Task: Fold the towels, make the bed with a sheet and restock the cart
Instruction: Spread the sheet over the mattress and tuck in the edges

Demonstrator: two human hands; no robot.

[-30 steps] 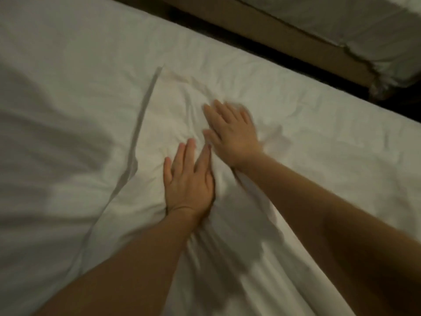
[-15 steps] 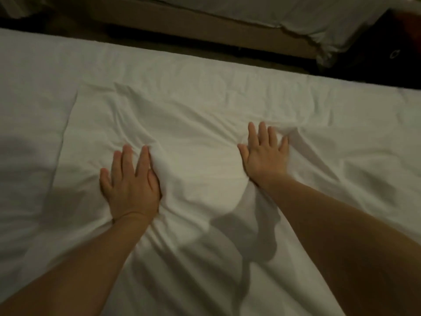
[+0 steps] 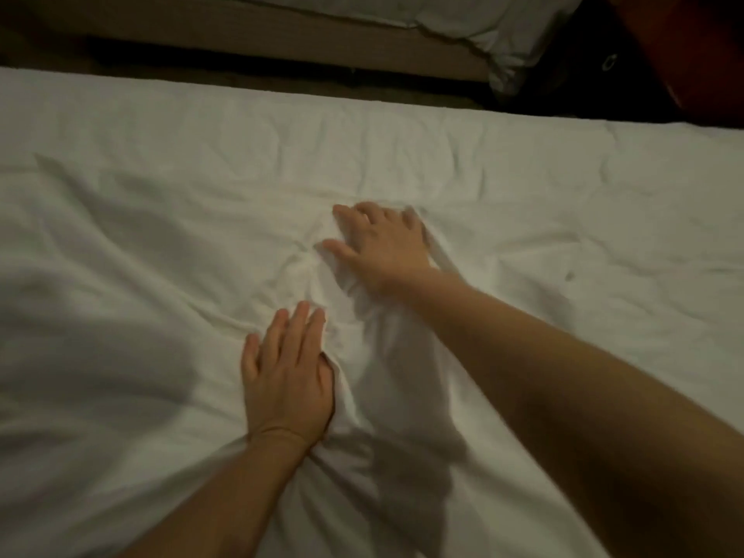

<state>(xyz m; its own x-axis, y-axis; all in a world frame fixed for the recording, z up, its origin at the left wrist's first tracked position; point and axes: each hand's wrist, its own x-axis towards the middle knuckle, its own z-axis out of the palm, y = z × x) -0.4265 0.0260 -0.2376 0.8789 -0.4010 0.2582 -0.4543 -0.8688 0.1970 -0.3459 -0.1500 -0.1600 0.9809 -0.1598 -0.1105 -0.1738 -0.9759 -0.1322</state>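
Observation:
A white sheet [image 3: 523, 203] covers the bed and fills most of the head view. A second layer of white cloth [image 3: 120, 243] lies on top of it, its far edge running across the middle of the bed. My left hand [image 3: 286, 376] presses flat on this cloth near the centre, fingers straight and together. My right hand [image 3: 382, 243] lies flat a little farther away and to the right, fingers spread. Creases bunch up in the cloth between the two hands.
Beyond the far edge of the bed is a dark gap of floor [image 3: 282, 74]. A second bed [image 3: 443, 18] with white bedding stands across it at the top. A dark red object [image 3: 692, 46] sits at the top right corner.
Half a second ago my hands were spread wide apart on the cloth. Both have slid back toward the centre, the left to the right and the right to the left and farther away.

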